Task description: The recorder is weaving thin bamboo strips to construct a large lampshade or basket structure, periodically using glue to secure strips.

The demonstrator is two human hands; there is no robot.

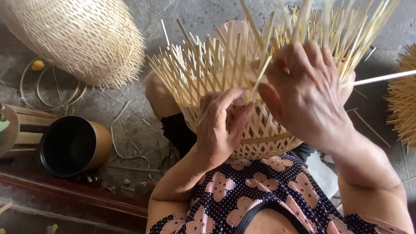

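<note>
A half-woven bamboo basket (215, 70) rests on my lap, its open lattice wall ending in many loose upright strips. My left hand (222, 123) presses on the near rim of the basket, thumb and fingers pinching a strip. My right hand (305, 96) lies over the rim just to the right, fingers bent around a thin bamboo strip (261, 77) that sticks up between the two hands. Both hands touch the weave close together.
A finished woven bamboo basket (80, 36) lies on the concrete floor at upper left, above bamboo hoops (53, 98). A dark round pot (73, 145) and a wooden stool (16, 127) stand at left. Another woven piece (413, 108) is at the right edge.
</note>
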